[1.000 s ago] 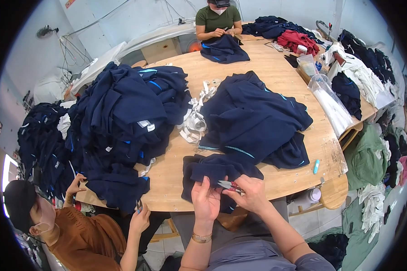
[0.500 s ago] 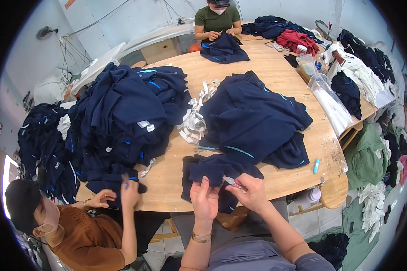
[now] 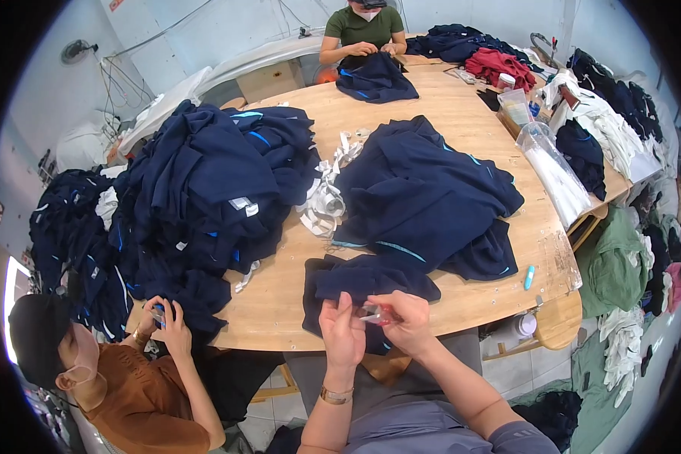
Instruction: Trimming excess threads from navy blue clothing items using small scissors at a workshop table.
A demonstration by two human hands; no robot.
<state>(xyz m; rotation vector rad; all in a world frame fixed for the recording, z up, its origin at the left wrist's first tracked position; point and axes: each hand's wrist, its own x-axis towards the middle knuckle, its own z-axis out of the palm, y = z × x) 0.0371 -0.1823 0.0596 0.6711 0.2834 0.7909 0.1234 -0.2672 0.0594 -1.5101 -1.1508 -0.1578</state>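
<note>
At the near edge of the table a navy garment (image 3: 371,275) lies in folds, partly hanging over the edge. My left hand (image 3: 342,333) is closed on its near edge, thumb raised against the fingers. Just to the right, my right hand (image 3: 407,319) grips a small pair of thread snips (image 3: 377,313) with reddish handles; its tip points toward my left fingers. What lies exactly between the left fingertips is too small to make out. Beyond the garment a larger heap of navy garments (image 3: 424,189) with light-blue trim rests on the table.
Left stands a tall navy pile (image 3: 204,166), with a co-worker in a brown top (image 3: 151,393) handling cloth beside it. White fabric strips (image 3: 324,204) lie mid-table. Another person (image 3: 363,30) works at the far side. A turquoise marker-like tool (image 3: 529,278) and plastic bag (image 3: 548,170) lie right.
My right hand has shifted slightly left, bringing the snips closer to my left fingers. The co-worker at left has drawn both hands together and pulled cloth nearer.
</note>
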